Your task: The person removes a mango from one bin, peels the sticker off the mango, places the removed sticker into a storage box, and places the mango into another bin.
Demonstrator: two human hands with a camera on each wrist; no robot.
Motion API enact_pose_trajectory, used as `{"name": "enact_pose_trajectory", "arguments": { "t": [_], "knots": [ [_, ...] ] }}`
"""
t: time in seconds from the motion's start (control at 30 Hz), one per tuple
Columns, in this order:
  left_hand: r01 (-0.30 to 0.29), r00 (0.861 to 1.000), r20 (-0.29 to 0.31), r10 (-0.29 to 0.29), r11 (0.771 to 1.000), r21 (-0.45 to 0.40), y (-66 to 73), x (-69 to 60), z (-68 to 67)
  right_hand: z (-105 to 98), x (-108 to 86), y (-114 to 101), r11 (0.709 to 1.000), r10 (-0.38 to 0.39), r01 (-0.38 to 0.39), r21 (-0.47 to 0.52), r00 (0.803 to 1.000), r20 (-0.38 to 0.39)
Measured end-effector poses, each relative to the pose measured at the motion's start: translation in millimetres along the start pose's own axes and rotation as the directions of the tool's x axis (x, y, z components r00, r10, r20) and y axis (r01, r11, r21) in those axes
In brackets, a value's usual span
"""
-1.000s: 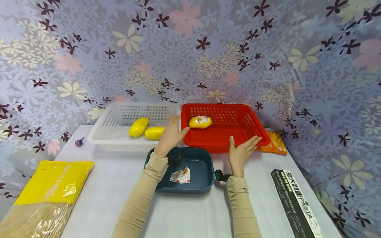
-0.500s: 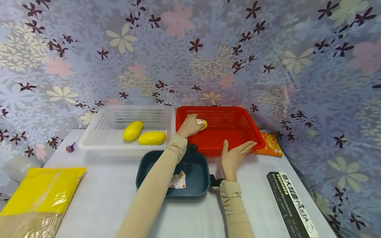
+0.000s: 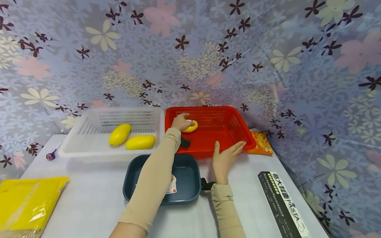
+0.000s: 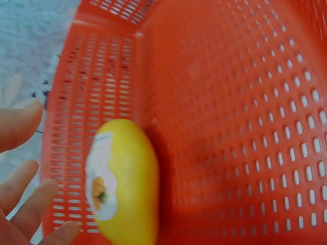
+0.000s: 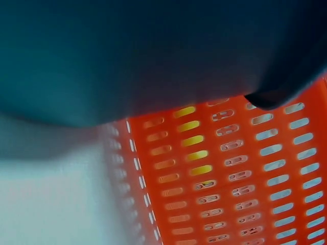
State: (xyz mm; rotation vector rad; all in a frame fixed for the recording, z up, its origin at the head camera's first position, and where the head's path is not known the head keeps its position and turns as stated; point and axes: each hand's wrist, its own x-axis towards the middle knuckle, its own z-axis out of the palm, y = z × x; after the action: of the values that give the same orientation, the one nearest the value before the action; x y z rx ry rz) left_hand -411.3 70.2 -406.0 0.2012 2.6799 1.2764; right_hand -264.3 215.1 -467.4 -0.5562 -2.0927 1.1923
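A yellow mango (image 3: pixel 191 127) with a printed sticker lies at the left end of the red basket (image 3: pixel 220 138). My left hand (image 3: pixel 180 122) reaches over it. In the left wrist view the spread fingers (image 4: pixel 30 201) appear beside the mango (image 4: pixel 134 178), with a gap between. My right hand (image 3: pixel 224 162) is outside the front wall of the red basket, fingers extended and fingertips at its rim. That hand is not visible in the right wrist view, where the basket wall (image 5: pixel 225 184) shows. Two more mangoes, one tilted (image 3: pixel 120 134) and one lying crosswise (image 3: pixel 140 142), rest in the white basket (image 3: pixel 71 152).
A dark blue bin (image 3: pixel 191 198) with a peeled sticker (image 3: pixel 172 186) inside stands under my left forearm. Around it are a yellow bag (image 3: pixel 32 205), a lollipop (image 3: pixel 51 155), a black pasta box (image 3: pixel 281 205) and an orange packet (image 3: pixel 262 143).
My left hand has moved right, from between the two baskets to over the stickered mango in the red one. My right hand has stayed by the rim. The head view has shifted right.
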Motion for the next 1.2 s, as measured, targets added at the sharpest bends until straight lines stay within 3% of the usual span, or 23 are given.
{"name": "enact_pose_trajectory", "arguments": {
  "t": [0.1,0.33,0.6,0.83,1.03,1.2],
  "knots": [
    [0.031,1.000,-0.001,-0.031,1.000,0.006,-7.3,0.3,0.2,-2,-2.7,-2,1.000,0.010,-0.010,-0.007,1.000,-0.004],
    [0.072,0.997,-0.032,-0.067,0.981,0.183,-22.2,9.4,-0.4,-8,-3.9,-5,0.999,0.039,-0.039,0.007,0.999,-0.038],
    [0.073,0.997,-0.036,-0.067,0.974,0.216,-22.5,17.9,-5.6,-8,-2.5,-5,0.998,0.053,-0.052,0.025,0.998,-0.016],
    [0.013,0.995,0.087,-0.039,0.961,0.278,-23.0,21.4,7.6,-10,1.5,-4,0.998,0.061,-0.061,0.012,0.998,-0.019],
    [-0.014,0.977,0.212,-0.027,0.981,0.191,-20.9,21.2,20.7,-10,5.5,2,0.999,0.051,-0.051,0.012,0.998,-0.029],
    [-0.045,0.973,0.231,0.013,0.990,0.134,-14.0,23.0,22.2,-9,9.7,6,0.999,0.054,-0.053,0.008,0.998,-0.032]
  ]
}}
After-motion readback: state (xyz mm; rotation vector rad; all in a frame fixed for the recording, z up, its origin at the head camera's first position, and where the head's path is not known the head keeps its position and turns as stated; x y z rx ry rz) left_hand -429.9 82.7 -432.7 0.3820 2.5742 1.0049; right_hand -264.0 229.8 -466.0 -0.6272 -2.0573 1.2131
